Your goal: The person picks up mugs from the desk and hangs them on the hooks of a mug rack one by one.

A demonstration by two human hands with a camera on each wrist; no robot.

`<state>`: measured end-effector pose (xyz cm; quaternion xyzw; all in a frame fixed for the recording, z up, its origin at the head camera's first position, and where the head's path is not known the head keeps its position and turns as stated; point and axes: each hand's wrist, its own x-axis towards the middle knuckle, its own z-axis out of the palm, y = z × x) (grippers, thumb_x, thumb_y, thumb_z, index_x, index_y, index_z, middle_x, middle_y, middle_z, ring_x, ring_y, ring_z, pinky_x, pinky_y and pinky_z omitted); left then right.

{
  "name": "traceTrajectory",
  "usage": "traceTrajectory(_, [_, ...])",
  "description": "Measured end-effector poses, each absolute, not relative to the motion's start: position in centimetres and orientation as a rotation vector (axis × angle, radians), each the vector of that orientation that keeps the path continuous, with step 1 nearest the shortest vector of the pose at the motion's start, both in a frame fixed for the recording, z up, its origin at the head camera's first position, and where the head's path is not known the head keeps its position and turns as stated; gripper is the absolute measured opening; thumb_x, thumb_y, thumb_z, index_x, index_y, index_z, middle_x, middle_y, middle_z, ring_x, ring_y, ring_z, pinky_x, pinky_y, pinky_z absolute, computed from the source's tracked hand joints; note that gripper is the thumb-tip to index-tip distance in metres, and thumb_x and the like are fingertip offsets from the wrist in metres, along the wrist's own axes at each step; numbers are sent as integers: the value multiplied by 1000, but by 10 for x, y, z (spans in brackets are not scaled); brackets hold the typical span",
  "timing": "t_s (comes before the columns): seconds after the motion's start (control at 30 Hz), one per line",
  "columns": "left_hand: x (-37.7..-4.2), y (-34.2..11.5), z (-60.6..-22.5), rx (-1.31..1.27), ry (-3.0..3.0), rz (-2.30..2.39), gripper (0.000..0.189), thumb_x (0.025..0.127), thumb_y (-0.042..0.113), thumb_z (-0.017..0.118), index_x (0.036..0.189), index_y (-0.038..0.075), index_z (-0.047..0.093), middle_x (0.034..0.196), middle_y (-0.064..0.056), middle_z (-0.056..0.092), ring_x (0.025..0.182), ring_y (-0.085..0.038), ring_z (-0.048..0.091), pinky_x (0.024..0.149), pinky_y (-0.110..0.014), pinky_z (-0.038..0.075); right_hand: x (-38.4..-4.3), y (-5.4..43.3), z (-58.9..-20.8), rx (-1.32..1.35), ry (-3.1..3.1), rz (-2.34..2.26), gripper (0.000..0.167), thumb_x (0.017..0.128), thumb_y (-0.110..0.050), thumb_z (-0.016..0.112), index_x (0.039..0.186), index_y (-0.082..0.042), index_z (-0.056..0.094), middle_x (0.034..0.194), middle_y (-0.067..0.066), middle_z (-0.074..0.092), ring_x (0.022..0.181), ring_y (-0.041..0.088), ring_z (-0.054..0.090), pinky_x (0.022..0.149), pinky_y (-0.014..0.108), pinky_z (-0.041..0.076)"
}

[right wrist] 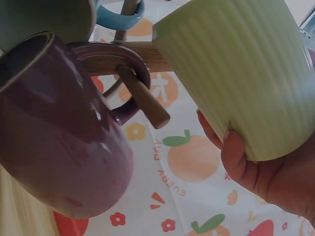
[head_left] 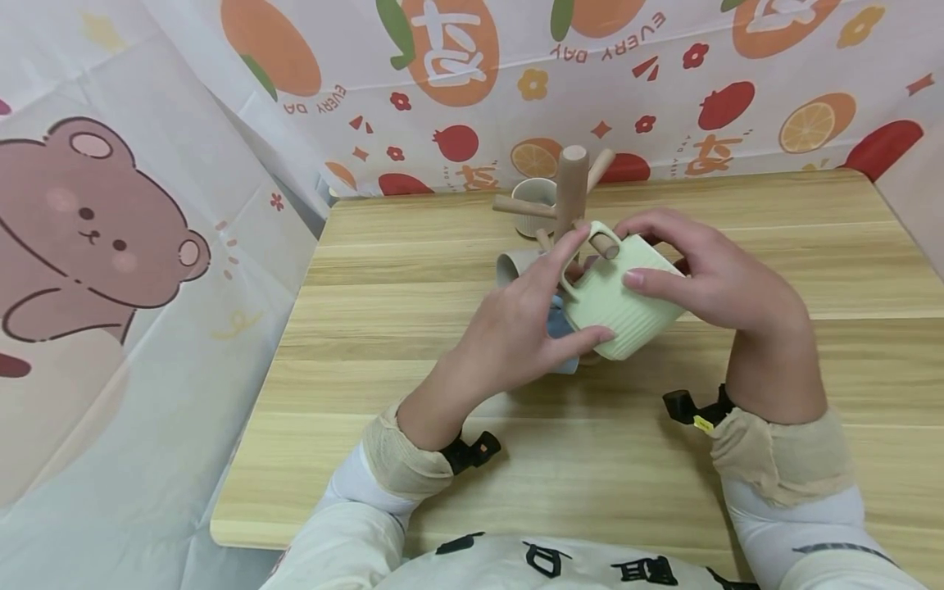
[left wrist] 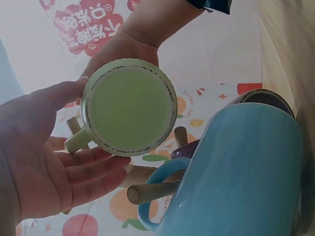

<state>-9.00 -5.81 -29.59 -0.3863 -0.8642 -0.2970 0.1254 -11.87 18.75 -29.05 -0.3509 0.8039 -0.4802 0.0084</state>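
A pale green ribbed mug (head_left: 630, 307) is tilted beside a wooden mug rack (head_left: 572, 184). One peg (head_left: 605, 246) of the rack shows inside the loop of its handle. My right hand (head_left: 726, 274) grips the mug's body, thumb on the near side. Spread fairly straight, the fingers of my left hand (head_left: 509, 328) lie by the handle, with the thumb touching the mug near its base. In the left wrist view, a blue mug (left wrist: 241, 167) hangs by its handle on a peg. A purple mug (right wrist: 74, 137) hangs on another peg in the right wrist view.
At the back of the wooden table (head_left: 369, 344) a light ribbed cup (head_left: 533, 223) is partly behind the rack. Another pale mug (head_left: 514, 264) shows at the rack's left. A printed cloth (head_left: 324, 156) stands behind the table's far edge.
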Motion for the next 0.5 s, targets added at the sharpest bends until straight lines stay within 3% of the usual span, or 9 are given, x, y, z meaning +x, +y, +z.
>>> traceTrajectory(0.27, [-91, -61, -294, -1053, -2569, -821, 93, 84, 44, 76, 153, 10, 24, 118, -4, 63, 102, -11, 59, 67, -30, 51, -127, 184, -296, -1002, 2480, -1499, 40, 94, -7, 61, 133, -17, 56, 114, -3, 58, 100, 17, 55, 70, 23, 52])
traceTrajectory(0.5, [-91, -63, -294, -1007, -2573, -761, 89, 85, 44, 75, 152, 10, 27, 111, -3, 63, 91, -12, 59, 60, -29, 49, -132, 181, -301, -938, 2512, -1501, 48, 95, -12, 60, 141, -28, 53, 132, -6, 57, 114, 13, 54, 84, 20, 50])
